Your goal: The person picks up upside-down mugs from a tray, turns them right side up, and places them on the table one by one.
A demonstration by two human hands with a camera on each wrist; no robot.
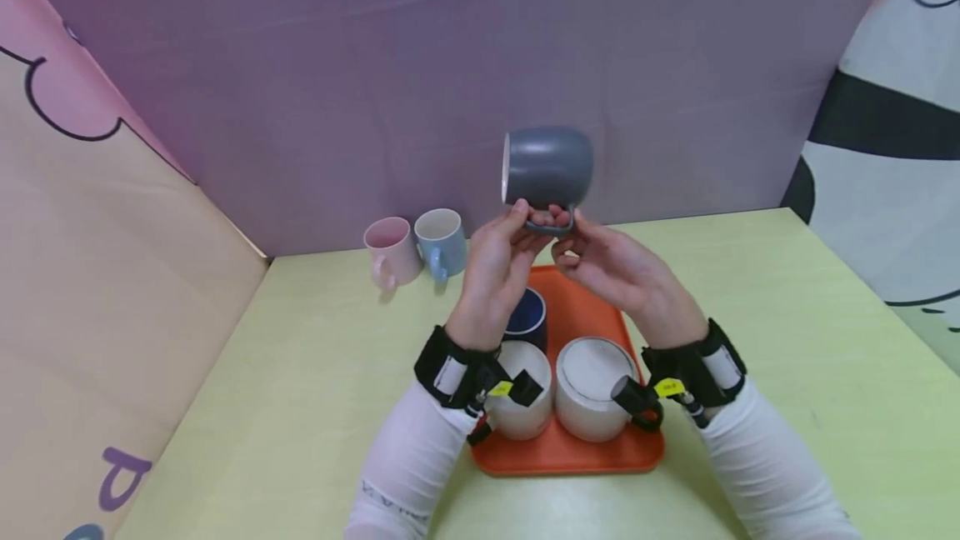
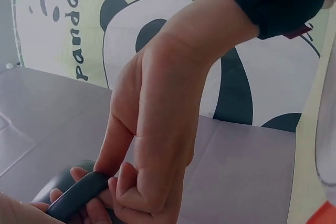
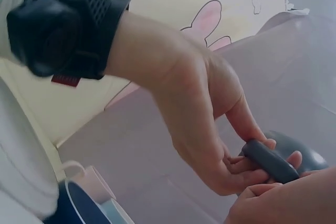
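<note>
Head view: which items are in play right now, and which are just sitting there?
In play:
- grey mug, held up on its side by its handle
- left hand and right hand, both gripping that handle

Sitting there:
- orange tray with two white cups and a dark blue cup
- pink mug
- light blue mug

The pale green table (image 1: 750, 340) carries an orange tray (image 1: 592, 307) near its front edge (mugs stand in it), plus a pink mug (image 1: 392, 250) and light blue mug (image 1: 441, 242) touching near the back wall.
</note>
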